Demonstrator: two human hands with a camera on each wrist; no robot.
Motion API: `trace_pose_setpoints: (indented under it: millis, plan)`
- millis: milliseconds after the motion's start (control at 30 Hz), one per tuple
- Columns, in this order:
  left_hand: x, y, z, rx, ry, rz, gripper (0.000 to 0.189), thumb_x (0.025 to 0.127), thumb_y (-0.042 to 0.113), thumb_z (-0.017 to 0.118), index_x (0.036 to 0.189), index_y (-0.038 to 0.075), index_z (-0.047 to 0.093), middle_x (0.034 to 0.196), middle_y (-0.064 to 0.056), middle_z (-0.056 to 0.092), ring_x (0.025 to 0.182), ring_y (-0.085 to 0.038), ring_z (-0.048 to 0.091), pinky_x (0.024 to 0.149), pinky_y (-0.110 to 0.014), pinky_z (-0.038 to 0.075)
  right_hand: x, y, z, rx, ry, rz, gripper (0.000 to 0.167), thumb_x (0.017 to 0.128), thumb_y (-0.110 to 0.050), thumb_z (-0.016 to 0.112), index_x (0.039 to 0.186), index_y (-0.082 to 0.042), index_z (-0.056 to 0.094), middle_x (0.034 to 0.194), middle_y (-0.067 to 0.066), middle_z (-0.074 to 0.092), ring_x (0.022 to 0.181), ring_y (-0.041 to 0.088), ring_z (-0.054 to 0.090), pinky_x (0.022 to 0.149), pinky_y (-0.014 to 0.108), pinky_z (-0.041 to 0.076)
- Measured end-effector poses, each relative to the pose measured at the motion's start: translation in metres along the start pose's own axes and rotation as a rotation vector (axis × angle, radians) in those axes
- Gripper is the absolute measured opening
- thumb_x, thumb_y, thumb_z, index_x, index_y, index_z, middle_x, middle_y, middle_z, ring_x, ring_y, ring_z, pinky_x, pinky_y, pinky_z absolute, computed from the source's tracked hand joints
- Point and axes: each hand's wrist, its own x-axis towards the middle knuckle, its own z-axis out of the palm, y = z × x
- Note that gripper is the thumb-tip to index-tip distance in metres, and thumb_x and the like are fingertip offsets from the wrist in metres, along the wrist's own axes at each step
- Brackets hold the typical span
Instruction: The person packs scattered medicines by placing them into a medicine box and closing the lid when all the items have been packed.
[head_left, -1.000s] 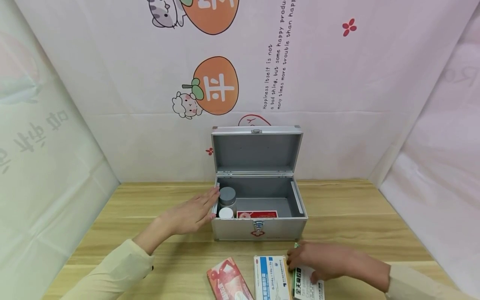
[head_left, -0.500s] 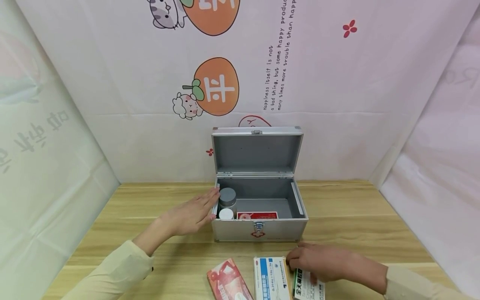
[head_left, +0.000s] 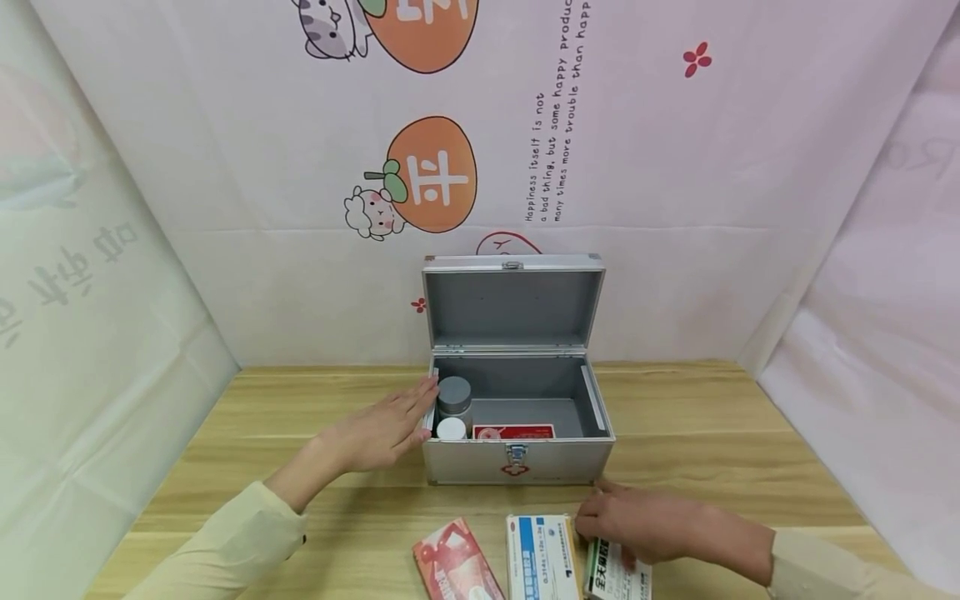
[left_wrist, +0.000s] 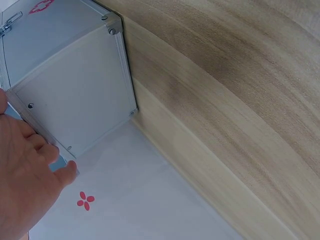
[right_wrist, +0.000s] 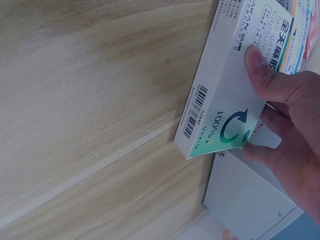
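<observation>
My left hand (head_left: 378,431) rests against the left rim of a silver first-aid case (head_left: 517,462), fingers extended along the edge. In the left wrist view its fingertips lie at the rim, beside the plain side panel (left_wrist: 80,90). The case's lid (head_left: 517,308) is up. My right hand (head_left: 641,523) holds a green-and-white medicine box (right_wrist: 225,95) on the table in front of the case. Its thumb (right_wrist: 257,62) presses the printed face, and the other fingers are at the box's edge, partly hidden.
Inside the case are a grey-capped bottle (head_left: 454,396), a white-capped bottle (head_left: 452,428) and a red box (head_left: 517,432). On the table lie a pink-red box (head_left: 457,562) and a blue-and-white box (head_left: 542,558), left of the right hand. A printed cloth (head_left: 637,167) hangs behind.
My right hand has shifted slightly on the green-and-white medicine box, covering its upper end. The left hand stays at the case's rim.
</observation>
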Motion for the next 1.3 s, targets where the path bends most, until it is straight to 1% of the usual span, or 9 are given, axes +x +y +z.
trace_pose_setpoints:
  millis: [100, 200, 300, 400, 633, 867, 1000, 1200, 1300]
  plan:
    - [-0.001, 0.0, 0.0, 0.001, 0.001, 0.002, 0.067, 0.108, 0.04, 0.035, 0.159, 0.0, 0.015, 0.168, -0.017, 0.009, 0.156, -0.032, 0.014, 0.123, -0.049, 0.025, 0.0, 0.0, -0.001, -0.001, -0.023, 0.022, 0.053, 0.064, -0.005, 0.087, 0.103, -0.027, 0.059, 0.106, -0.015, 0.066, 0.101, 0.001, 0.061, 0.099, 0.044, 0.054]
    - [-0.002, 0.0, 0.0, -0.002, -0.003, 0.003, 0.067, 0.108, 0.04, 0.035, 0.159, 0.0, 0.014, 0.168, -0.017, 0.008, 0.156, -0.031, 0.013, 0.123, -0.049, 0.025, -0.001, 0.001, -0.001, 0.028, -0.032, 0.033, 0.052, 0.065, -0.006, 0.088, 0.102, -0.028, 0.058, 0.099, -0.018, 0.063, 0.093, 0.0, 0.056, 0.089, 0.029, 0.055]
    - [-0.003, 0.0, 0.0, -0.012, -0.004, 0.001, 0.067, 0.109, 0.039, 0.034, 0.159, 0.0, 0.013, 0.168, -0.017, 0.007, 0.156, -0.032, 0.013, 0.123, -0.05, 0.025, -0.001, 0.003, -0.002, 0.084, -0.041, 0.04, 0.052, 0.066, -0.006, 0.087, 0.103, -0.028, 0.059, 0.097, -0.019, 0.059, 0.091, -0.001, 0.05, 0.081, 0.022, 0.052]
    - [-0.003, 0.0, -0.001, -0.02, -0.005, -0.002, 0.067, 0.108, 0.039, 0.034, 0.159, 0.0, 0.013, 0.168, -0.017, 0.007, 0.156, -0.032, 0.013, 0.123, -0.05, 0.024, -0.001, 0.005, -0.004, 0.115, -0.054, 0.038, 0.053, 0.067, -0.006, 0.087, 0.108, -0.03, 0.063, 0.1, -0.019, 0.06, 0.093, -0.002, 0.051, 0.083, 0.022, 0.053]
    - [-0.003, 0.0, 0.0, -0.02, -0.003, -0.001, 0.067, 0.108, 0.039, 0.034, 0.159, 0.0, 0.013, 0.168, -0.017, 0.007, 0.156, -0.031, 0.012, 0.123, -0.05, 0.024, -0.002, 0.006, -0.01, 0.047, -0.051, 0.024, 0.049, 0.067, -0.015, 0.09, 0.108, -0.033, 0.069, 0.1, -0.018, 0.058, 0.087, -0.004, 0.049, 0.077, 0.018, 0.05]
    - [-0.003, 0.0, 0.0, -0.014, 0.002, 0.005, 0.067, 0.108, 0.039, 0.034, 0.158, -0.001, 0.014, 0.168, -0.017, 0.007, 0.156, -0.032, 0.013, 0.124, -0.05, 0.024, -0.002, 0.004, -0.014, 0.137, -0.106, 0.133, 0.043, 0.068, -0.015, 0.09, 0.097, -0.032, 0.064, 0.092, -0.022, 0.058, 0.08, -0.006, 0.047, 0.075, 0.017, 0.049]
    - [-0.003, -0.001, 0.0, -0.007, -0.003, 0.006, 0.067, 0.109, 0.04, 0.032, 0.159, 0.0, 0.013, 0.168, -0.017, 0.007, 0.156, -0.032, 0.012, 0.124, -0.049, 0.024, -0.004, 0.004, -0.016, 0.173, -0.096, 0.136, 0.039, 0.068, -0.015, 0.09, 0.089, -0.028, 0.06, 0.084, -0.023, 0.056, 0.075, -0.009, 0.047, 0.07, 0.012, 0.047]
    - [-0.001, 0.0, -0.001, -0.01, 0.0, 0.012, 0.067, 0.108, 0.04, 0.033, 0.159, 0.0, 0.014, 0.168, -0.018, 0.008, 0.156, -0.031, 0.013, 0.123, -0.05, 0.024, -0.007, 0.007, -0.017, 0.256, -0.102, 0.151, 0.03, 0.076, -0.012, 0.085, 0.091, -0.028, 0.064, 0.085, -0.024, 0.058, 0.075, -0.009, 0.048, 0.069, 0.013, 0.047]
    - [-0.001, 0.0, 0.0, -0.009, -0.002, 0.008, 0.067, 0.109, 0.039, 0.034, 0.159, 0.0, 0.014, 0.168, -0.017, 0.008, 0.156, -0.031, 0.012, 0.124, -0.049, 0.024, -0.009, 0.01, -0.018, 0.286, -0.091, 0.126, 0.026, 0.079, -0.009, 0.081, 0.091, -0.026, 0.064, 0.084, -0.024, 0.059, 0.074, -0.009, 0.048, 0.068, 0.013, 0.047]
